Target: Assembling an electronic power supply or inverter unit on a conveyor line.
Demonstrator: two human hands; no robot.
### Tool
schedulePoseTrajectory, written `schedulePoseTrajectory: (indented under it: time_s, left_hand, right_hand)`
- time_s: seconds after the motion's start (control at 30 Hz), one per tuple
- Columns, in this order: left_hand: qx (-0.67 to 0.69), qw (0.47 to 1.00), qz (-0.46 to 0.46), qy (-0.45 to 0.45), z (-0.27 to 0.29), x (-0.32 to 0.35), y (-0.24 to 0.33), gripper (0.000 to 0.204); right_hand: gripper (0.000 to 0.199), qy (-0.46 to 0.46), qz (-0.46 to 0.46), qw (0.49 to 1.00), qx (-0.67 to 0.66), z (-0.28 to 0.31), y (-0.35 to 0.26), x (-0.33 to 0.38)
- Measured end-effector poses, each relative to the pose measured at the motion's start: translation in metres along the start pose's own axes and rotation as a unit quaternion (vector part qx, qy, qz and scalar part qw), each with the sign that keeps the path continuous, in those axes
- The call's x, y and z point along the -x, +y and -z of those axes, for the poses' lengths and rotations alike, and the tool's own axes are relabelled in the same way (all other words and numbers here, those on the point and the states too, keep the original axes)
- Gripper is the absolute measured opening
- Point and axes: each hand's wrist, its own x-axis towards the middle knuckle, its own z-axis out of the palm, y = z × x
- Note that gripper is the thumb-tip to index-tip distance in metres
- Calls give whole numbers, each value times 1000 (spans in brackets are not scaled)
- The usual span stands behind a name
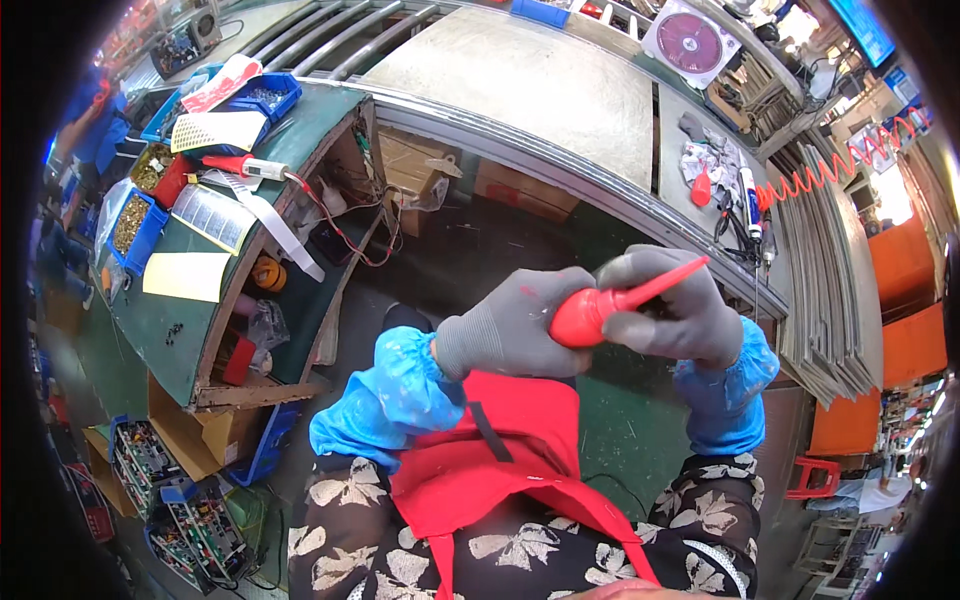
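**Red blower bulb held in both gloved hands above the lap**

The red rubber blower bulb (585,312) sits just right of the picture's centre, clear of every surface, over a red apron (480,455). It is a round, glossy bulb that narrows into a long tapering nozzle, and the nozzle points toward two o'clock, its tip poking out past the knuckles. The surface looks smooth and slightly shiny, so I would judge it slippery against knit fabric.

The left hand (510,325), in a grey glove, is closed round the bulb's fat end from nine o'clock. The right hand (670,305), also grey-gloved, is wrapped over the neck and nozzle base from three o'clock. Both are gripping the same thing, with blue sleeve covers (385,395) behind the wrists.

Risks, as I judge them: the bulb hangs with nothing beneath but the lap and the green floor (610,410), so a loosened grip would let it drop and roll. A hard squeeze could pop it sideways out of the gloves. The thin nozzle might bend or kink under the right hand's hold.

Further out, at ten o'clock, a green workbench (185,310) carries blue bins of small parts; at one o'clock a grey bench (520,80) holds a second red blower (702,186)
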Motion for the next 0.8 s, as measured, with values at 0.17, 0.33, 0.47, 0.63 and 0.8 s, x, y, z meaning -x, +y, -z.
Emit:
schedulePoseTrajectory:
  time_s: [0.17,0.33,0.47,0.63,0.8]
  left_hand:
    - [95,981,53,-159,15,-2,8,64]
    - [149,964,71,-210,19,-4,-1,68]
    - [190,948,65,-249,22,-6,-8,71]
    - [322,911,66,-247,18,-8,-22,58]
    - [258,942,83,-198,23,-9,-21,74]
  right_hand:
    - [34,-95,86,992,5,9,-8,-12]
    - [36,-96,108,990,-5,4,-1,-15]
    - [36,-106,130,986,-18,2,-1,-20]
    - [36,-114,119,986,-35,0,5,-24]
    - [35,-28,66,997,-32,-4,13,-15]
